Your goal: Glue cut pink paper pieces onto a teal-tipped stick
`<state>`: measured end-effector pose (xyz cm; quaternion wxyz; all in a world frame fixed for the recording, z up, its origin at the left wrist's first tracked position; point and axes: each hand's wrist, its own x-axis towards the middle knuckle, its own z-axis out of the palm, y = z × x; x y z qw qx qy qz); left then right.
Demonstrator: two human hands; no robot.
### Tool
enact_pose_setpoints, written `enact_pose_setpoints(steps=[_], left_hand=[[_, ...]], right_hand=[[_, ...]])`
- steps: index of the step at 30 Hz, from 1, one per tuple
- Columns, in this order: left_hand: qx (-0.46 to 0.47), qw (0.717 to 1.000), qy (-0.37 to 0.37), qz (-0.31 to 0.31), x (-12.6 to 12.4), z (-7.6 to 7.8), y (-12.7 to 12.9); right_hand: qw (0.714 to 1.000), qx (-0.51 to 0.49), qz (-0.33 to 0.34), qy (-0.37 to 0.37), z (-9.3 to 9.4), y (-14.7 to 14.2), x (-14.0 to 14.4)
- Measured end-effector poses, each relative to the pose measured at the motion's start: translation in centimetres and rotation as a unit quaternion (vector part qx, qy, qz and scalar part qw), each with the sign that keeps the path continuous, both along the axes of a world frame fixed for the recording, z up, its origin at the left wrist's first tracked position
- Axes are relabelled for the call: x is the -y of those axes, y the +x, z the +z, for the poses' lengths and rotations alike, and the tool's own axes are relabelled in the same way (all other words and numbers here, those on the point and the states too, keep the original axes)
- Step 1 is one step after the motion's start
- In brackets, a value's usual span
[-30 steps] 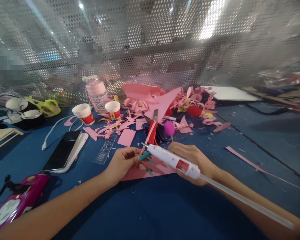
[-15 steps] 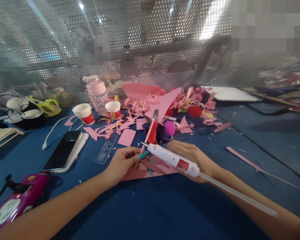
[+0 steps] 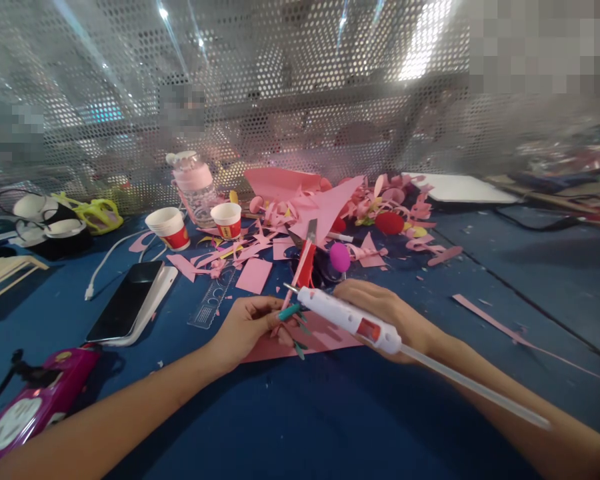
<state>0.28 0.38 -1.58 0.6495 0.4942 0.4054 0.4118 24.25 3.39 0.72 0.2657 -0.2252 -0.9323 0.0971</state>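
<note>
My right hand grips the white glue gun, nozzle beside the teal strip. My left hand pinches that strip over pink paper.

Blue table, perforated metal screen behind, bright glare

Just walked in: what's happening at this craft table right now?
A person is working with both hands over a blue table. The right hand holds a white glue gun, its nozzle aimed at a small teal piece pinched in the left hand. A pink paper sheet lies beneath. Behind are pink paper scraps, red-handled scissors, two paper cups, a clear ruler and a phone to the left.
</note>
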Motion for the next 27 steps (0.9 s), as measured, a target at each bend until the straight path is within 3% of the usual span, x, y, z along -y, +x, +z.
enact_pose_setpoints(steps=[3,9,11,15,17,19,24,27], left_hand=[[0.014,1.000,-0.005,-0.009,0.0,0.0,0.0],[0.019,1.000,0.004,-0.019,0.0,0.2,0.1],[0.018,1.000,0.004,-0.021,0.0,0.2,0.2],[0.015,1.000,0.001,-0.022,0.0,0.0,0.1],[0.013,1.000,0.001,-0.026,0.0,0.0,0.0],[0.014,1.000,0.003,-0.026,0.1,0.1,0.0],[0.032,0.999,0.001,-0.027,0.1,0.2,0.1],[0.037,0.999,-0.003,-0.030,0.1,0.2,0.1]], right_hand=[[1.000,0.015,0.016,0.018,0.1,0.1,-0.2],[0.988,-0.032,-0.136,0.062,-0.7,0.0,-0.4],[0.991,-0.038,-0.119,0.042,-0.6,0.0,-0.3],[1.000,-0.001,0.008,-0.028,0.4,-0.1,-0.1],[0.999,0.009,0.037,-0.033,0.6,-0.1,-0.2],[1.000,0.008,0.014,-0.014,0.3,-0.1,-0.3],[0.993,-0.028,-0.114,0.022,-0.6,0.0,-0.5],[0.997,-0.023,-0.071,-0.007,-0.1,0.0,-0.4]])
